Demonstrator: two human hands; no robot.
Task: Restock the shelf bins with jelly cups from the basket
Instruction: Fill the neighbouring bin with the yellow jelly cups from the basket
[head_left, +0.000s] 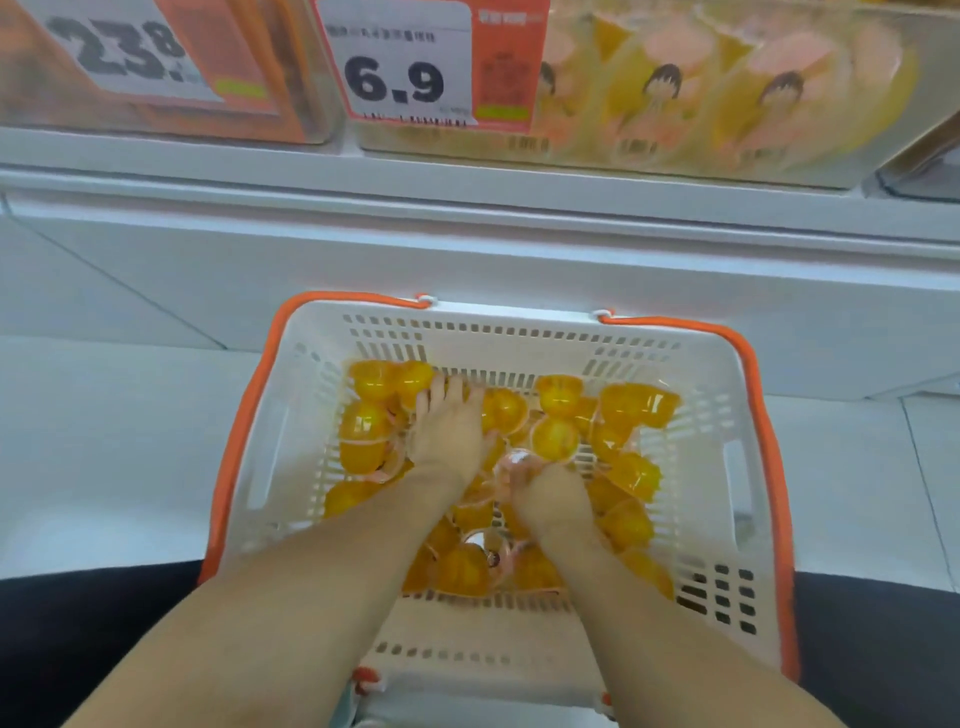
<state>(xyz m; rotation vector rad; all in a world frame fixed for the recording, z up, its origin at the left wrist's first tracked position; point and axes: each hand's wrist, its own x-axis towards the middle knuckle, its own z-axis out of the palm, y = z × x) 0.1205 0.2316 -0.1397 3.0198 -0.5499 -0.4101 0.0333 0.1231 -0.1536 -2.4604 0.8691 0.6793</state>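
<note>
Both hands are down in the basket (291, 415) to gather stock: the left hand (450, 432) lies spread, fingers nearly straight, on the jelly cups (556, 439) beneath them, while the right hand (550, 499) curls round one cup (514, 464) at its fingertips, seemingly for lifting to the shelf bin (675, 161) above

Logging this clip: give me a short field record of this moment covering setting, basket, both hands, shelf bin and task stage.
setting: shop aisle, white shelf edge above the floor
basket: white slotted basket with orange handles, holding many orange jelly cups
left hand: left hand reaching down among the cups at the far left; grip unclear
right hand: right hand curled round a pink-lidded cup
shelf bin: clear bin above, already holding matching cups, price tag reading 6.9
task stage: picking up cups; none being placed in the bin yet
</note>
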